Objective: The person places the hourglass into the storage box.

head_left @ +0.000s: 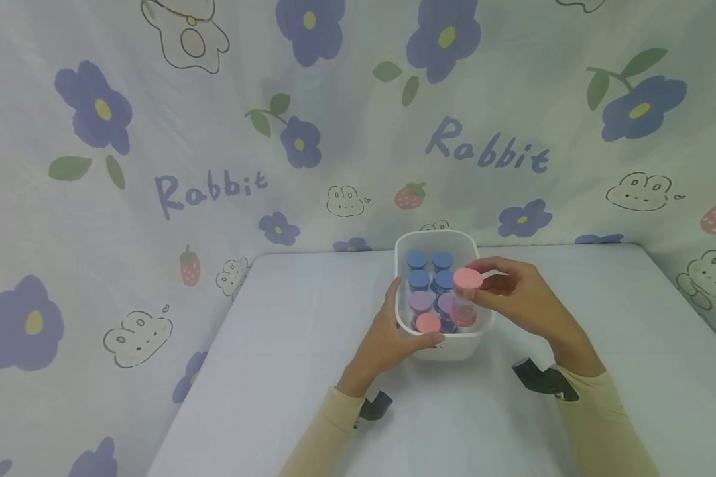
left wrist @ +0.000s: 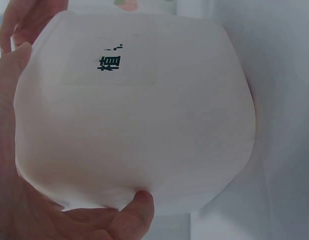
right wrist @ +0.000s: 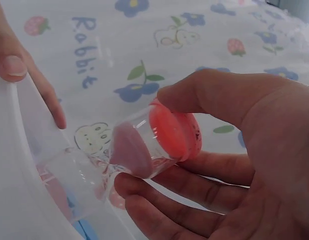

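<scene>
A white plastic bin stands on the table, holding several sand timers with blue, purple and pink caps. My left hand grips the bin's left side and near corner, its thumb on the front rim. Over the right part of the bin, my right hand pinches a pink-capped sand timer by its upper end. In the right wrist view this sand timer has a clear body with a narrow neck and pinkish sand. Its lower end overlaps the bin's opening.
The white tabletop spreads around the bin. Behind it hangs a curtain printed with flowers, rabbits and strawberries. Dark devices are worn at both wrists. The bin's wall carries a label with dark lettering.
</scene>
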`<state>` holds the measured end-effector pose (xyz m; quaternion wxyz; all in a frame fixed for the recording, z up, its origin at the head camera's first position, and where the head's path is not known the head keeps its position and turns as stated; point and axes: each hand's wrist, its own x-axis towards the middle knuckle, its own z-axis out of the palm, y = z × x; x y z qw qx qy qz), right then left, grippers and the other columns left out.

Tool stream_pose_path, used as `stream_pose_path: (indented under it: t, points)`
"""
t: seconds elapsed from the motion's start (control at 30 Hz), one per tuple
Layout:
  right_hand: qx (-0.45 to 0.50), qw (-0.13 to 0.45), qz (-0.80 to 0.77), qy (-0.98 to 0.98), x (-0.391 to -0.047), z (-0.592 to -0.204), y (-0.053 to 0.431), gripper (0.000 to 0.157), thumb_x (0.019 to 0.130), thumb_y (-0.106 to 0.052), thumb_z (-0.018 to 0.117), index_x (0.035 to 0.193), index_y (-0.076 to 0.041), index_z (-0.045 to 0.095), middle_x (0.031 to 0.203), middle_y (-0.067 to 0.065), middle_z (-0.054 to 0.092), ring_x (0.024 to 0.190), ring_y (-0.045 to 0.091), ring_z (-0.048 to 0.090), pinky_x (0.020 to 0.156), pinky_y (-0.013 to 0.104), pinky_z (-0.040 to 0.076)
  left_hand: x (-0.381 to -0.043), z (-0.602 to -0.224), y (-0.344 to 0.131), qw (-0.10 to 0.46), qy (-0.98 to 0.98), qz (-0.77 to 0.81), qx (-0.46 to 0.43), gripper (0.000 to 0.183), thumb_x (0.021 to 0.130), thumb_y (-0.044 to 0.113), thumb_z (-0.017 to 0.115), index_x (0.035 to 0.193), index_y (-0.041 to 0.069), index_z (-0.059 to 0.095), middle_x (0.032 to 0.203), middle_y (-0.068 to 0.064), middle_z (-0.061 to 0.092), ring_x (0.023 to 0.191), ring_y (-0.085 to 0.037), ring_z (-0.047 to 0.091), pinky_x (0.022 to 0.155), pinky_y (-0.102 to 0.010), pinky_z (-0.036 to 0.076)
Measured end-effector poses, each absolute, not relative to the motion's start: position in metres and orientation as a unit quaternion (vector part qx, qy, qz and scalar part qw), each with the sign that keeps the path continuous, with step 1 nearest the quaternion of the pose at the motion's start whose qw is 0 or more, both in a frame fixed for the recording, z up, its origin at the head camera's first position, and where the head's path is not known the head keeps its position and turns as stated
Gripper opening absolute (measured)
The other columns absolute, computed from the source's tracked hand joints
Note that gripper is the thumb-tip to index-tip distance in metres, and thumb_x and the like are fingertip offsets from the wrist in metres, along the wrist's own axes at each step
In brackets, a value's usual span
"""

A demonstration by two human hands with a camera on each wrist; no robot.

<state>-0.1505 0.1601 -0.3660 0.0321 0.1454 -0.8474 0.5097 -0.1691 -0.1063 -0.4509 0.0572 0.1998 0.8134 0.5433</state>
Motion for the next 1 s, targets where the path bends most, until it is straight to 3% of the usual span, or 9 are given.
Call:
stream_pose_path:
  t: [0.17, 0.47, 0.73, 0.9, 1.0]
  points:
    - [0.15, 0.007, 0.506, -0.849, -0.15, -0.366, 0.159, 0.043, 0.093, -0.025, 0.079, 0.131, -0.011, 0.066, 0.128, 0.012, 0.069, 0.108, 0.027, 0.072, 0.087, 0.03, 0.062, -0.169, -0.451, -0.107, 0.056, 0.812, 0.545, 0.202, 0.121, 0.077, 0.051, 0.089, 0.166, 0.034, 0.008, 0.164, 0.003, 0.04, 0.142, -0.021, 0.048, 0.115, -0.059, 0.045]
    - [0.16, -0.031, 0.495, -0.854, -0.152, -0.372, 0.157, 0.043, 0.09, -0.027, 0.082, 0.127, -0.011, 0.067, 0.125, 0.012, 0.07, 0.107, 0.027, 0.072, 0.089, 0.041, 0.064, -0.168, -0.451, -0.107, 0.056, 0.813, 0.543, 0.201, 0.121, 0.077, 0.05, 0.089, 0.165, 0.034, 0.007, 0.164, 0.005, 0.04, 0.142, -0.021, 0.047, 0.115, -0.058, 0.045]
    - [0.189, -0.063, 0.483, -0.852, -0.155, -0.376, 0.156, 0.04, 0.089, -0.02, 0.081, 0.125, -0.008, 0.068, 0.118, 0.012, 0.072, 0.102, 0.023, 0.073, 0.083, 0.036, 0.065, -0.17, -0.452, -0.107, 0.051, 0.812, 0.543, 0.208, 0.12, 0.078, 0.05, 0.088, 0.165, 0.038, 0.007, 0.165, 0.004, 0.038, 0.144, -0.02, 0.046, 0.117, -0.058, 0.044]
    - [0.208, -0.05, 0.458, -0.863, -0.158, -0.381, 0.153, 0.037, 0.086, -0.016, 0.082, 0.12, -0.011, 0.071, 0.114, 0.005, 0.074, 0.104, 0.021, 0.071, 0.09, 0.033, 0.063, -0.17, -0.452, -0.107, 0.055, 0.81, 0.545, 0.209, 0.12, 0.078, 0.049, 0.088, 0.166, 0.034, 0.006, 0.166, 0.004, 0.037, 0.145, -0.021, 0.045, 0.116, -0.059, 0.044]
    - [0.223, -0.044, 0.442, -0.867, -0.159, -0.383, 0.151, 0.037, 0.084, -0.017, 0.083, 0.119, -0.011, 0.072, 0.11, 0.002, 0.073, 0.101, 0.019, 0.068, 0.09, 0.029, 0.061, -0.169, -0.451, -0.106, 0.058, 0.81, 0.546, 0.205, 0.119, 0.078, 0.049, 0.088, 0.164, 0.04, 0.006, 0.166, 0.006, 0.036, 0.145, -0.021, 0.045, 0.116, -0.059, 0.044]
